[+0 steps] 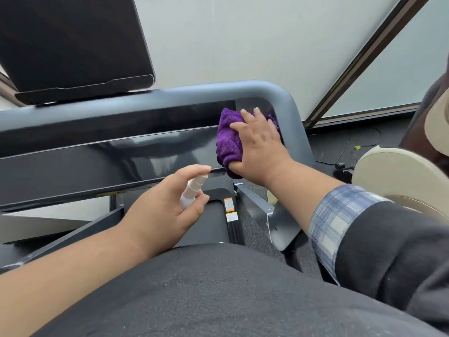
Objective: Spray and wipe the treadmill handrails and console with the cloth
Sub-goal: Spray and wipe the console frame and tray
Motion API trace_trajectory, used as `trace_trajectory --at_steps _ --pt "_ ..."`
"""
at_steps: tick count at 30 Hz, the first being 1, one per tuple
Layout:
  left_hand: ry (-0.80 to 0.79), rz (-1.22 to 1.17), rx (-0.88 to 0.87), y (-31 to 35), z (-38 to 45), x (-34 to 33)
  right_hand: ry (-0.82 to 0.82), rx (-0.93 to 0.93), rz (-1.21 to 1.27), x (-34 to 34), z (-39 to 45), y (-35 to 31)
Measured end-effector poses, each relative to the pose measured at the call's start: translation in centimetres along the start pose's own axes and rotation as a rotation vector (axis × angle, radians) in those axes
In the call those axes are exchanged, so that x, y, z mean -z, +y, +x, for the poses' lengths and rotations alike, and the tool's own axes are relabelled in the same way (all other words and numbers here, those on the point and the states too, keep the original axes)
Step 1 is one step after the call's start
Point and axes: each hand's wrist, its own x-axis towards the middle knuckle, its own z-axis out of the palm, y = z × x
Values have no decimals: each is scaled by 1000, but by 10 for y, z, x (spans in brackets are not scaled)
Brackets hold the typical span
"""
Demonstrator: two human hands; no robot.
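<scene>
The right hand (257, 144) lay flat over a bunched purple terry cloth (228, 142), pressing it against the right end of the long glossy black console panel (109, 164), just inside the curve where the thick matte grey handrail (286, 100) bends down toward the person. Its grip was spread rather than closed: fingers fanned wide on top of the cloth, the thumb tucked along the lower fold, so the palm pinned the fabric to the surface, a hold that suits broad wiping and keeps the cloth from sliding out.

The left hand (165, 210) held a small white spray bottle (192, 190) low in front of the panel's lower edge. Its grip was wrapped around the bottle's body, thumb on one side and fingers curled behind, while the index finger arched over the top of the nozzle, probably kept there so a spray could follow without a change of hold. Whether it was pressing could not be told. The nozzle pointed toward the panel, near the cloth but apart from it.

A dark tilted screen (73, 45) stood above the rail at the left, untouched. Judging by the position, wiping was at the console's right end, with the rest of the rail yet to do.
</scene>
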Motion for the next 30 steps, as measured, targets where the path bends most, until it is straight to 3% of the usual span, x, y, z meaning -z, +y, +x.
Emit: trace_trajectory --at_steps 6,15,20,30 --pt "10 -2 -1 -1 -7 -2 76 -113 -55 -17 -15 -26" --pt "9 -12 30 -7 -12 -3 54 142 -90 -29 -15 -51" --pt "6 17 22 3 -2 -4 75 -2 -86 -13 -27 -7" --pt "0 4 24 -2 -2 -4 53 -57 -100 -13 -8 -23"
